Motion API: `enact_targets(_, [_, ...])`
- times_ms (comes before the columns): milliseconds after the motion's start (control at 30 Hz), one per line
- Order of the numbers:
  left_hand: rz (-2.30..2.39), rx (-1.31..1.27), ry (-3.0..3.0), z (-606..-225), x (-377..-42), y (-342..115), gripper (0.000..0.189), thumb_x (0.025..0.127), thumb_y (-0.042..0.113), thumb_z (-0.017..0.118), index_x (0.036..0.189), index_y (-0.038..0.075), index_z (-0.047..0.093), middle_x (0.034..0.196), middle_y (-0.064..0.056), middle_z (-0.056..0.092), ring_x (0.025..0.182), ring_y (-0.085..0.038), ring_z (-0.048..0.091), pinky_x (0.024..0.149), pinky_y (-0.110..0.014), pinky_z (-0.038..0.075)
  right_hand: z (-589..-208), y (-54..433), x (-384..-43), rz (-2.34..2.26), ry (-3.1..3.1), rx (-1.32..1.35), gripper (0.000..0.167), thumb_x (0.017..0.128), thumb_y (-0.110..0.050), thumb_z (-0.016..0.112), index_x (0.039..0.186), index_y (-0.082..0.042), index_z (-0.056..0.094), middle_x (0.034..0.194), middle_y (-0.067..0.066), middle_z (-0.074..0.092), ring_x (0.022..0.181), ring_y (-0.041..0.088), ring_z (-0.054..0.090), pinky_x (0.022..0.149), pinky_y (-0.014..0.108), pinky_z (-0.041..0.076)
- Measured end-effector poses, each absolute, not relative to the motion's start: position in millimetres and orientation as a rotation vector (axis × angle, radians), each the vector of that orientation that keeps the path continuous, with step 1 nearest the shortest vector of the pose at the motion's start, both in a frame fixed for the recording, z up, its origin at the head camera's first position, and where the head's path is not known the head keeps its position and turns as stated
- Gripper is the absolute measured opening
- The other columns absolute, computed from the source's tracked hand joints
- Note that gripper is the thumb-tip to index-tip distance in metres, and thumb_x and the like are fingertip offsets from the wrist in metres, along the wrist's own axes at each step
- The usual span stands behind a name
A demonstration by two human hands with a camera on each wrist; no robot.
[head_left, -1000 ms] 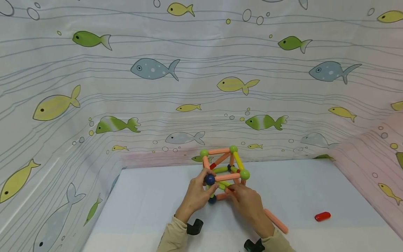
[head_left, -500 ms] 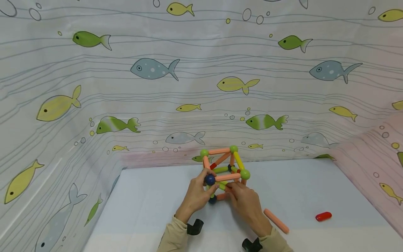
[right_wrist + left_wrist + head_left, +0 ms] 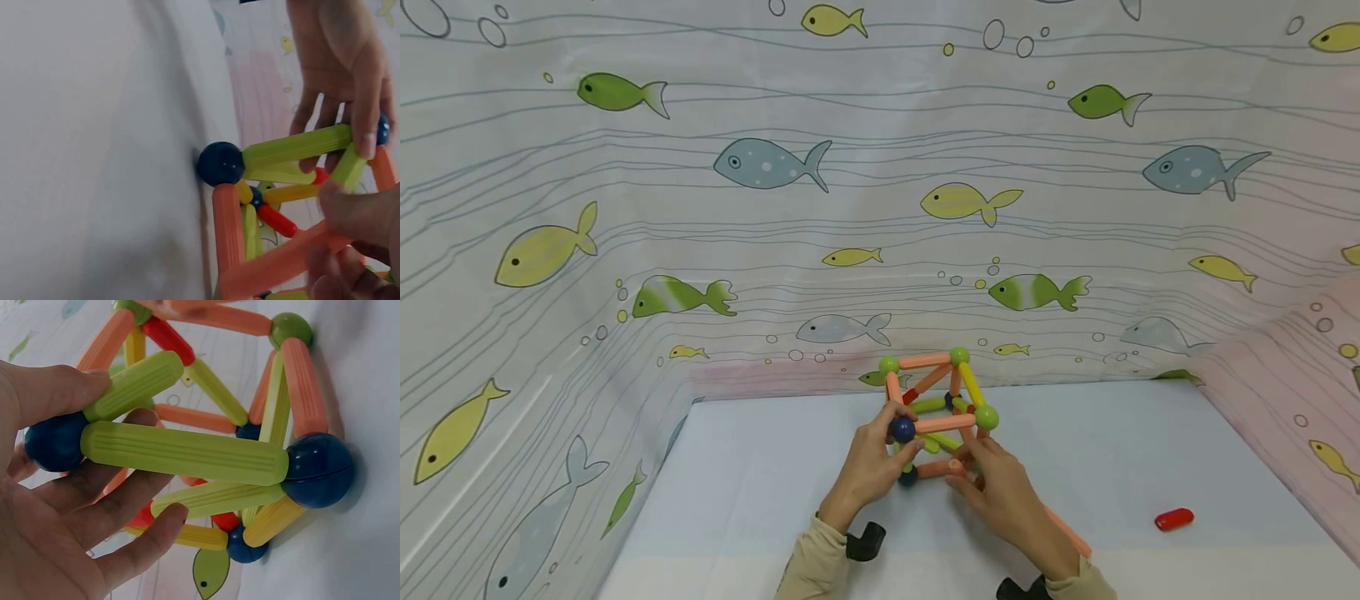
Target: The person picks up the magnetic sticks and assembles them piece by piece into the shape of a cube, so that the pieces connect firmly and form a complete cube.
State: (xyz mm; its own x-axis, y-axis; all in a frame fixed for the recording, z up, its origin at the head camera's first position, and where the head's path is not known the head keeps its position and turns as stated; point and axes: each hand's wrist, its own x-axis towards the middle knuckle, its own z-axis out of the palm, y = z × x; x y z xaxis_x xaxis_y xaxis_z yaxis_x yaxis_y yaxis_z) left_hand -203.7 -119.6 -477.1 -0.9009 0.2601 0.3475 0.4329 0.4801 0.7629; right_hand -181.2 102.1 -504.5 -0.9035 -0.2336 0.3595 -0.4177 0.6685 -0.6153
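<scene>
A frame of building sticks and balls (image 3: 945, 424) stands on the table in the head view, made of orange, yellow, green and red sticks. My left hand (image 3: 868, 471) grips its near left corner by the dark blue ball (image 3: 57, 441). In the left wrist view, the thumb presses a slanting green stick (image 3: 140, 384) whose far end is free, with the other fingers behind. My right hand (image 3: 1003, 487) is at the frame's near right side, pinching an orange stick (image 3: 269, 269) between thumb and fingers. Its joint with the frame is hidden.
A loose orange stick (image 3: 1067, 532) lies by the right forearm, partly covered by it. A short red stick (image 3: 1174, 520) rests farther right on the white table (image 3: 737, 500). Fish-patterned sheeting (image 3: 760, 250) rises behind and at both sides.
My right hand has shifted slightly right and spread its fingers, and the orange stick in it has turned away from the slanting green stick's end. My left hand keeps its hold.
</scene>
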Motion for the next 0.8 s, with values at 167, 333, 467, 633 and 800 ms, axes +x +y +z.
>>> enact_targets(167, [-1.381, -0.601, -2.543, -476.2, -204.0, -119.2, 0.033, 0.096, 0.011, 0.080, 0.123, 0.014, 0.063, 0.108, -0.002, 0.077, 0.098, -0.014, 0.070, 0.086, -0.030, 0.055, -497.7, 108.8, -174.8, 1.267, -2.529, 0.453, 0.032, 0.087, -0.010, 0.088, 0.096, -0.012, 0.058, 0.068, -0.010, 0.059, 0.053, -0.002, 0.047, 0.048, 0.019, 0.041])
enact_targets(333, [-1.388, -0.605, -2.545, -476.3, -204.4, -119.5, 0.033, 0.096, 0.011, 0.079, 0.124, 0.010, 0.063, 0.109, -0.003, 0.076, 0.098, -0.014, 0.070, 0.087, -0.037, 0.057, -490.8, 114.1, -171.3, 1.309, -2.579, 0.309, 0.030, 0.084, -0.010, 0.090, 0.088, -0.012, 0.060, 0.070, -0.006, 0.064, 0.059, 0.004, 0.057, 0.052, 0.022, 0.043])
enact_targets(467, [-1.387, -0.604, -2.548, -476.6, -204.1, -119.6, 0.033, 0.096, 0.011, 0.079, 0.125, 0.009, 0.063, 0.109, -0.003, 0.076, 0.098, -0.015, 0.070, 0.088, -0.039, 0.058, -489.5, 119.2, -170.2, 1.185, -2.727, 0.245, 0.025, 0.087, -0.012, 0.088, 0.106, -0.009, 0.072, 0.090, 0.003, 0.075, 0.080, 0.016, 0.065, 0.065, 0.029, 0.048])
enact_targets(633, [-1.379, -0.601, -2.551, -476.7, -203.1, -119.8, 0.033, 0.096, 0.011, 0.079, 0.125, 0.010, 0.063, 0.109, -0.003, 0.076, 0.098, -0.014, 0.070, 0.086, -0.032, 0.055, -500.3, 120.0, -173.0, 1.129, -2.748, 0.190, 0.030, 0.091, -0.007, 0.082, 0.121, -0.009, 0.078, 0.097, 0.004, 0.075, 0.089, 0.024, 0.054, 0.070, 0.030, 0.038])
enact_targets(800, [-1.381, -0.602, -2.551, -476.8, -202.7, -119.6, 0.033, 0.096, 0.012, 0.079, 0.125, 0.010, 0.062, 0.110, -0.003, 0.076, 0.098, -0.014, 0.069, 0.087, -0.038, 0.057, -516.7, 112.9, -178.9, 1.137, -2.592, 0.259, 0.023, 0.092, -0.011, 0.081, 0.113, -0.005, 0.079, 0.091, 0.002, 0.073, 0.083, 0.022, 0.050, 0.069, 0.026, 0.037])
